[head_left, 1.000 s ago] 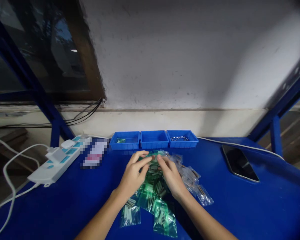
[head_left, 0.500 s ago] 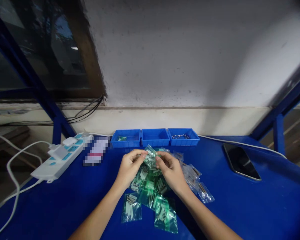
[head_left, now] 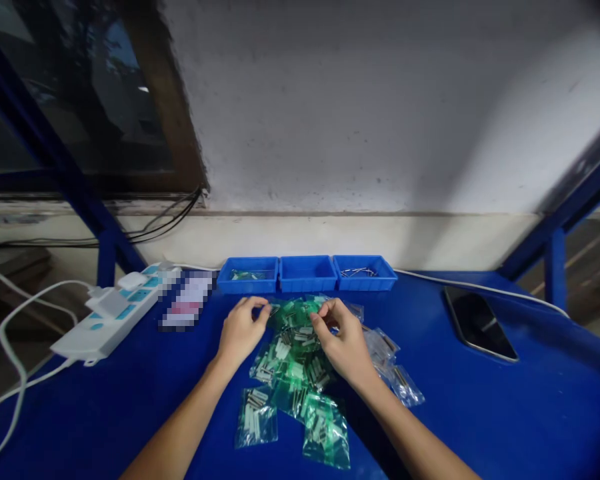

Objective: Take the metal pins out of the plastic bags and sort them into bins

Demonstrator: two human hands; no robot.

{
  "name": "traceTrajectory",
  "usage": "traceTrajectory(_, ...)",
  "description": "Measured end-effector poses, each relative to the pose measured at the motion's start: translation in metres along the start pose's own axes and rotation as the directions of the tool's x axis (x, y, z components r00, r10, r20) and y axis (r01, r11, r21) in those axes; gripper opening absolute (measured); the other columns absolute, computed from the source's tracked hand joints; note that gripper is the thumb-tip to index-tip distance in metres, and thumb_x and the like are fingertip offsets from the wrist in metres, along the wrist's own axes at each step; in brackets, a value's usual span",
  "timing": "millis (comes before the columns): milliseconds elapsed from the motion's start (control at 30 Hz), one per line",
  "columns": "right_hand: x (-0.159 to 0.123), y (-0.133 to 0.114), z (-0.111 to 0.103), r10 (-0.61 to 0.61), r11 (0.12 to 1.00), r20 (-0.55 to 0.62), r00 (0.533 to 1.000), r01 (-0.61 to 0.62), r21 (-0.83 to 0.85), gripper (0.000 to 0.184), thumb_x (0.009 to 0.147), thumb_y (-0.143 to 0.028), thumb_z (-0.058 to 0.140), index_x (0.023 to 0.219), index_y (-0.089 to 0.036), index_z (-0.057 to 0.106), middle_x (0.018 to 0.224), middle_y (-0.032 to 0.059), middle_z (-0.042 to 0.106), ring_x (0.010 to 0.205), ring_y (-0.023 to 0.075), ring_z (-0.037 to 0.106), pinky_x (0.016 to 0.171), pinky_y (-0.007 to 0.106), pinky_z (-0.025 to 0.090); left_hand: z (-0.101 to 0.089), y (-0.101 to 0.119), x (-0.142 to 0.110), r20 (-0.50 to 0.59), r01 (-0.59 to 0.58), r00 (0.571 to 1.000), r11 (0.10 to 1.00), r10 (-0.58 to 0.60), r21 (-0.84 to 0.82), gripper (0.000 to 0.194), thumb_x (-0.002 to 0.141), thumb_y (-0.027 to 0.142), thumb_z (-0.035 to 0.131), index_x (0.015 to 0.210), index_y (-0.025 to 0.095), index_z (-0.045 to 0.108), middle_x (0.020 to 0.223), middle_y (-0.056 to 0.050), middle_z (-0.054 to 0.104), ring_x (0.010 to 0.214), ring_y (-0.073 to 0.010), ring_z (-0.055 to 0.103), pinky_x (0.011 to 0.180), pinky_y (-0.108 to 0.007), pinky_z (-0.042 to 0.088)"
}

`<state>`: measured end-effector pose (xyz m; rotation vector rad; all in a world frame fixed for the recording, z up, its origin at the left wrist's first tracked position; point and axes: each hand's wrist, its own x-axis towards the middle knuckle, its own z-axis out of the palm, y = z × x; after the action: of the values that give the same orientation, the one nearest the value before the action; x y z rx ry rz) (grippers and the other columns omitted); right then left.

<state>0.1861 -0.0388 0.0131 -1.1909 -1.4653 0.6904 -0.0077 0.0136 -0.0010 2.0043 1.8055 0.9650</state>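
A heap of small plastic bags point(head_left: 296, 370), clear with green bands and holding white and metal pieces, lies between my hands. Thumb and index finger of my left hand point(head_left: 243, 330) pinch together at the heap's upper left edge; what they hold is too small to make out. On the other side, my right hand point(head_left: 345, 340) has its fingers curled in a pinch over the green plastic, and its contents are hidden. Two filled bags lie nearest me, a left bag point(head_left: 257, 419) and a right bag point(head_left: 326, 432). Clear bags point(head_left: 403, 383) lie right of my right hand.
Behind the heap stand three blue trays: the left tray point(head_left: 247, 285) holds thin plastic bags, the middle tray point(head_left: 307, 283) shows a bare floor, the right tray point(head_left: 365, 283) holds metal pins. A phone point(head_left: 480, 323) lies right; a power strip point(head_left: 115, 317) with cables lies left.
My hands have moved apart, the left one leftward. The clear bag held up between them is no longer there. More plastic shows in the left tray. The view has shifted slightly.
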Motion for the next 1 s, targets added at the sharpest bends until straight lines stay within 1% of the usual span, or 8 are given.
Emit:
traceTrajectory(200,-0.001,-0.003,-0.002,-0.062,0.994,0.029,0.998,0.065,-0.088,0.013,0.082,-0.026,0.05,0.072,-0.021,0.044,0.066,-0.0025,0.048,0.058,0.012,0.046,0.056,0.024,0.036,0.012,0.007,-0.014,0.106,-0.056,0.994,0.966,0.03,0.254,0.051,0.075,0.055,0.055,0.113,0.021,0.061,0.112,-0.012,0.062,0.104,-0.034,0.056,0.075,-0.036,0.044)
traceTrajectory(367,-0.005,-0.007,0.001,-0.112,0.981,0.112,0.987,0.128,-0.148,0.012,0.082,-0.024,0.049,0.071,-0.02,0.046,0.066,-0.0008,0.05,0.06,0.013,0.046,0.058,0.025,0.036,0.004,0.008,-0.008,0.107,-0.033,0.994,0.996,0.024,0.088,0.025,0.082,0.038,0.051,0.096,0.025,0.067,0.086,-0.006,0.071,0.079,-0.0261,0.066,0.067,-0.032,0.045)
traceTrajectory(433,-0.006,-0.006,0.003,-0.051,0.992,0.125,0.991,0.064,-0.105,0.015,0.081,-0.028,0.052,0.069,-0.019,0.048,0.064,-0.001,0.051,0.058,0.0127,0.047,0.056,0.025,0.036,0.0,0.012,-0.009,0.042,-0.075,0.996,0.996,0.076,-0.04,0.022,0.084,0.032,0.049,0.091,0.024,0.068,0.079,-0.004,0.072,0.073,-0.0235,0.067,0.066,-0.03,0.045)
traceTrajectory(533,-0.004,-0.006,0.005,0.129,0.987,0.146,0.981,-0.142,0.079,0.023,0.08,-0.04,0.055,0.074,-0.018,0.055,0.064,-0.0009,0.054,0.057,0.013,0.05,0.055,0.025,0.039,-0.005,0.024,-0.015,-0.089,-0.214,0.976,0.954,0.2,-0.208,0.021,0.086,0.027,0.05,0.094,0.023,0.068,0.086,-0.004,0.072,0.079,-0.0218,0.067,0.073,-0.029,0.047)
traceTrajectory(633,-0.001,-0.009,0.005,0.286,0.854,0.229,0.93,-0.356,0.38,0.038,0.081,-0.054,0.051,0.083,-0.017,0.059,0.069,0.0023,0.06,0.065,0.0159,0.057,0.062,0.028,0.045,-0.006,0.037,-0.026,-0.122,-0.381,0.925,0.872,0.361,-0.307,0.023,0.087,0.021,0.048,0.097,0.024,0.069,0.103,-0.004,0.07,0.096,-0.0206,0.064,0.088,-0.03,0.045)
traceTrajectory(733,0.001,-0.011,0.003,0.308,0.734,0.263,0.914,-0.404,0.546,0.038,0.079,-0.054,0.054,0.079,-0.016,0.06,0.071,0.0047,0.062,0.067,0.0173,0.059,0.063,0.029,0.047,-0.003,0.045,-0.034,-0.049,-0.481,0.869,0.817,0.492,-0.319,0.027,0.088,0.018,0.046,0.102,0.025,0.068,0.112,-0.004,0.066,0.104,-0.0199,0.06,0.091,-0.032,0.045)
traceTrajectory(867,0.002,-0.007,0.002,0.299,0.83,0.13,0.945,-0.325,0.454,0.031,0.074,-0.047,0.062,0.078,-0.017,0.057,0.07,0.0031,0.061,0.064,0.0162,0.057,0.06,0.028,0.046,0.002,0.048,-0.036,0.007,-0.518,0.841,0.809,0.541,-0.278,0.025,0.088,0.02,0.048,0.1,0.025,0.069,0.11,-0.006,0.066,0.105,-0.0224,0.057,0.091,-0.039,0.045)
traceTrajectory(1000,0.002,0.0,0.002,0.209,0.927,-0.014,0.978,-0.194,0.322,0.027,0.077,-0.039,0.06,0.091,-0.02,0.049,0.071,0.0001,0.06,0.061,0.014,0.055,0.057,0.025,0.044,0.003,0.047,-0.035,0.018,-0.368,0.916,0.86,0.4,-0.353,0.022,0.088,0.027,0.049,0.098,0.023,0.069,0.097,-0.007,0.068,0.091,-0.0213,0.06,0.082,-0.034,0.046)
